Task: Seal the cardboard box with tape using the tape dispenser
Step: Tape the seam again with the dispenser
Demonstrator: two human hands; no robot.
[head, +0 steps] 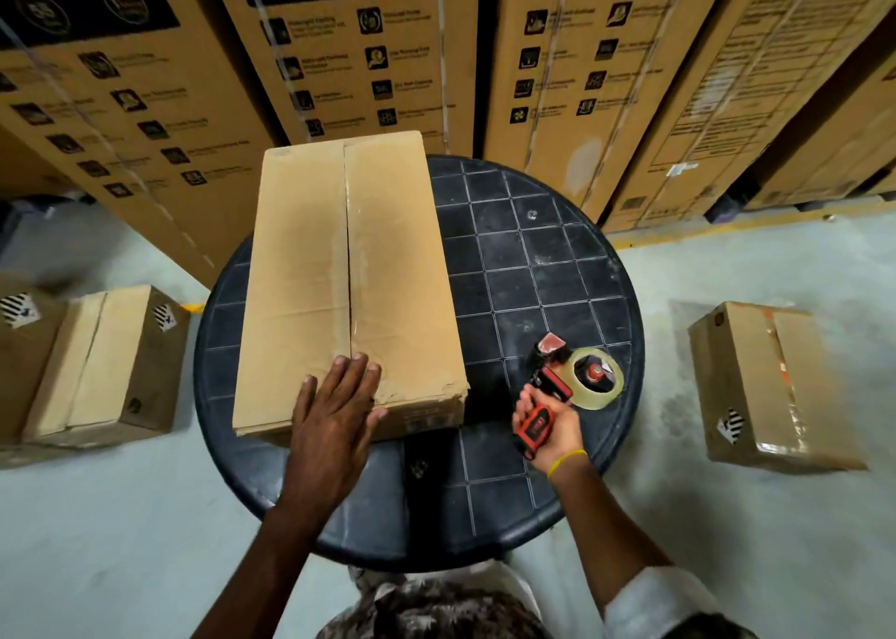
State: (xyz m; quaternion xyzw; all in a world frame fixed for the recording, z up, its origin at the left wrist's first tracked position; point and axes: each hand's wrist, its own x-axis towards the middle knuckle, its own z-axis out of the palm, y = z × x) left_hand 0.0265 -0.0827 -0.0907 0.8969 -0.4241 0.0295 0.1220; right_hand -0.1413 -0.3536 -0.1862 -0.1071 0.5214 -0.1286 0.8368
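While left hand [334,410] lies flat, fingers spread, on cardboard box [349,280] near end, right hand [550,425] grips tape dispenser [565,381] beside it.

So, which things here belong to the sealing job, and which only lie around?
In the job:
- cardboard box on the round table
- tape dispenser
- left hand flat on the box
- right hand gripping the dispenser

Lying about:
- small boxes on the floor
- tall stacked cartons
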